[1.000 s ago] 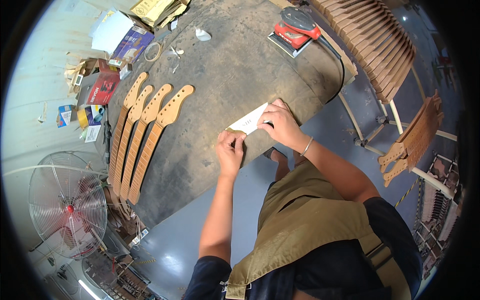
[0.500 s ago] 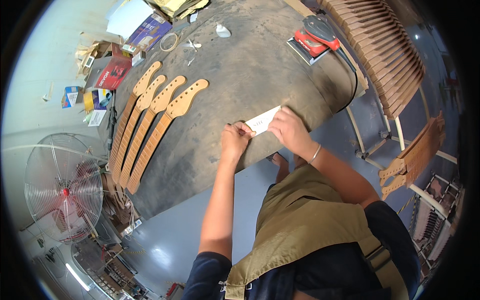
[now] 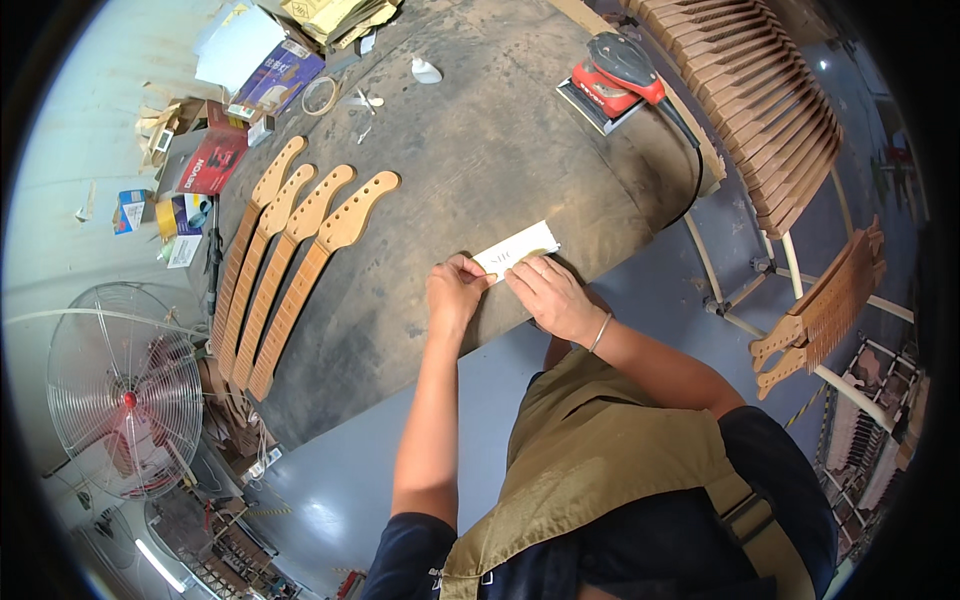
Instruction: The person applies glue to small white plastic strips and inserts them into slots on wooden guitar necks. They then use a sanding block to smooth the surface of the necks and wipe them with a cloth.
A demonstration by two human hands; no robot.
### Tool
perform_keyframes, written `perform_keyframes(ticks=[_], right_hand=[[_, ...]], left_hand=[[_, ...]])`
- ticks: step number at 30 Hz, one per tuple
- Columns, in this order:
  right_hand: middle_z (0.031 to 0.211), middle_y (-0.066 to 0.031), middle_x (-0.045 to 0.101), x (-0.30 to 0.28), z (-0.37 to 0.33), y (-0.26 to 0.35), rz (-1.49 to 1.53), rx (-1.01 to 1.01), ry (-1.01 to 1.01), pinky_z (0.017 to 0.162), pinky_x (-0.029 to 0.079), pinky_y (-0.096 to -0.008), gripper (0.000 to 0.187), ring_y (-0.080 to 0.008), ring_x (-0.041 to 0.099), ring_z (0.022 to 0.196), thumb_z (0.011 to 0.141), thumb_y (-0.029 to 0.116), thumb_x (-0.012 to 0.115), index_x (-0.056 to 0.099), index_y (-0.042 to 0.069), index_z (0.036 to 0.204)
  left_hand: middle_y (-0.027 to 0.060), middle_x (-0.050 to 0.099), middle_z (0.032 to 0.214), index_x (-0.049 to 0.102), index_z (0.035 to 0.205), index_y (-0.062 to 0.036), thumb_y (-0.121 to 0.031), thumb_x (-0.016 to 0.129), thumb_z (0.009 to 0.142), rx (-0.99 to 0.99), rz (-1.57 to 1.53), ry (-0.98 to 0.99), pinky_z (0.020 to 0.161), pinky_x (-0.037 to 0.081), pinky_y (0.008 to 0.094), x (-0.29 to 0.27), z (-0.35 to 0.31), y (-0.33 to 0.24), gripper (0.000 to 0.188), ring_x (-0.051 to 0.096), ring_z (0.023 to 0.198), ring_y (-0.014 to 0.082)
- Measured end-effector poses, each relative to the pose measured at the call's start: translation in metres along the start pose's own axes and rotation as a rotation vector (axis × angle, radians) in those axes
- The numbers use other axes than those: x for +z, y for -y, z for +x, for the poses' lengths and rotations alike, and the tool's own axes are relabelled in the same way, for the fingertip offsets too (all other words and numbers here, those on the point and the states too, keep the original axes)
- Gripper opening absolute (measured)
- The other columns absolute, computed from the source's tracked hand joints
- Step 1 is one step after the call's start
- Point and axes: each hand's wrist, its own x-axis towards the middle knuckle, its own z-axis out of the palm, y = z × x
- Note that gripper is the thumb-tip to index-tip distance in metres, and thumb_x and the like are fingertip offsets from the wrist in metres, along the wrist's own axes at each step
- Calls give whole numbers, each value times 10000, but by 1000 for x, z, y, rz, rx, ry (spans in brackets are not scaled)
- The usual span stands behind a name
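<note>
A white strip of stiff paper (image 3: 522, 243) with faint print lies slantwise between my hands over the near edge of the workbench (image 3: 450, 170). My left hand (image 3: 455, 296) pinches its left end, thumb and fingertips closed on it. My right hand (image 3: 556, 298), with a thin band at the wrist, has its fingers bent along the strip's lower edge, gripping it there; its thumb is hidden. Left of my hands, several guitar necks (image 3: 308, 270) lie side by side, pale headstocks pointing away and darker fretted boards toward me.
A red and grey sander (image 3: 610, 80) with a black cord stands at the far right of the bench. A small white bottle (image 3: 426, 70), a tape ring (image 3: 320, 96) and boxes (image 3: 212, 160) are at the back left. A rack of wooden necks (image 3: 750, 100) stands right; a fan (image 3: 125, 395) stands left.
My right hand has moved from the strip's right end down and left to its lower edge, uncovering that end. My left hand keeps its pinch. The whole view has shifted slightly.
</note>
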Motion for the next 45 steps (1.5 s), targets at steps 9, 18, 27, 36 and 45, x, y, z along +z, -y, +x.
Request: perform_keyframes(ticks=[9,18,27,36,45], right_hand=[[1024,-96,601,4,4,0,-17,32,12,941,530,-388,206,-271,604,1035,882,97,631,662,13,1068],[1060,-109,639,2,7,1,-17,33,21,930,527,-403,198,-289,616,1038,896,106,607,663,5,1056],[1100,-138,637,6,4,5,-47,49,27,971,530,-433,270,-326,614,1079,889,106,623,667,-21,1124],[1124,-134,634,3,2,3,-17,65,19,985,531,-430,284,-320,610,1105,890,92,622,658,-14,1151],[1115,-97,620,7,6,4,-65,136,116,1002,496,-426,218,-289,590,1094,901,127,641,650,50,1104]], left_hand=[[84,727,803,671,898,-6,-64,931,790,25,-57,-175,672,538,329,6,-18,-2,288,656,702,177],[203,681,1329,677,1361,27,63,667,927,574,418,-404,1032,554,469,50,-93,18,436,656,1217,401],[285,516,1542,491,1525,92,-166,623,1066,483,403,-302,1197,427,531,66,-94,22,543,481,1449,469],[191,628,1346,615,1366,18,-129,683,1012,515,457,-377,1104,463,513,56,-75,19,390,593,1263,397],[133,677,1189,692,1262,-82,-170,743,971,407,352,-298,1029,449,483,44,-50,22,308,616,1143,342]])
